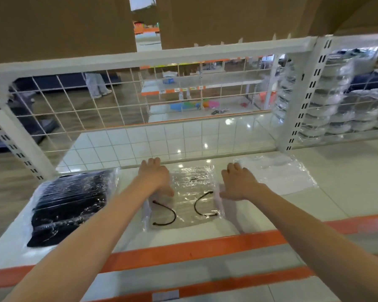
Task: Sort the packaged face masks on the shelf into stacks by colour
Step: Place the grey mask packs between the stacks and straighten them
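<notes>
We are looking down at a white shelf (336,192) with an orange front edge (194,245), and both bare arms are reaching in over it. A clear pack (188,197) of masks with black ear loops is lying in the middle of the shelf, nearer the back edge than the front; the mask colour inside is hard to tell through the glare. Our left hand (155,177) is resting on the pack's left side, fingers bent down over its far left corner and thumb lying along the film, so it is holding that edge. Our right hand (238,184) is sitting at the pack's right edge, fingers lightly curled with knuckles up and thumb pointing in toward the pack; we cannot tell whether it is gripping the film or only touching it. A stack of black mask packs (72,205) is lying by the shelf's left edge, tilted, well apart from the middle pack. A pack of white masks (277,173) is lying flat toward the back edge, just beside our right hand. A white wire grid (118,101) is closing off the back of the shelf
</notes>
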Demonstrator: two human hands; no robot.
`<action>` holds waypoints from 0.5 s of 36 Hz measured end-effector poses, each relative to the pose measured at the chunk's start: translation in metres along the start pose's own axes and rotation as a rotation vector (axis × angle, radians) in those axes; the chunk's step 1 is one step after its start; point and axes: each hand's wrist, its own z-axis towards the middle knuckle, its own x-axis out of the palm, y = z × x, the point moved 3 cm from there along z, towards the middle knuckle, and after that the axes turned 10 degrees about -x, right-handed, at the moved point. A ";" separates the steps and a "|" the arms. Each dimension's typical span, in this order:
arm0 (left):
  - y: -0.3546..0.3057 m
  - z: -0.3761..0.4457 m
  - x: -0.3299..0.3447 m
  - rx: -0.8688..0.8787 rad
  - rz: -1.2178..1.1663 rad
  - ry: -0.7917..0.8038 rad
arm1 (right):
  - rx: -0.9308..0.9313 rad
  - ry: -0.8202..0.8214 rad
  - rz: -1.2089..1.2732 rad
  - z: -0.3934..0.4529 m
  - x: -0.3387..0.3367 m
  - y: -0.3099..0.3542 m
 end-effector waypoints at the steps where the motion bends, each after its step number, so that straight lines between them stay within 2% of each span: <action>1: -0.012 0.000 -0.006 0.018 -0.003 -0.015 | -0.024 -0.017 -0.025 -0.002 -0.003 -0.006; 6: -0.086 0.001 -0.035 0.117 -0.117 -0.102 | -0.063 -0.039 -0.068 -0.017 -0.007 -0.053; 9: -0.132 0.003 -0.044 0.168 -0.184 -0.099 | -0.031 -0.036 -0.044 -0.026 -0.001 -0.095; 14: -0.195 0.020 -0.043 0.181 -0.353 0.052 | 0.069 -0.021 0.068 -0.042 0.015 -0.167; 18: -0.225 0.035 -0.034 0.087 -0.379 0.186 | 0.154 -0.036 0.219 -0.049 0.033 -0.218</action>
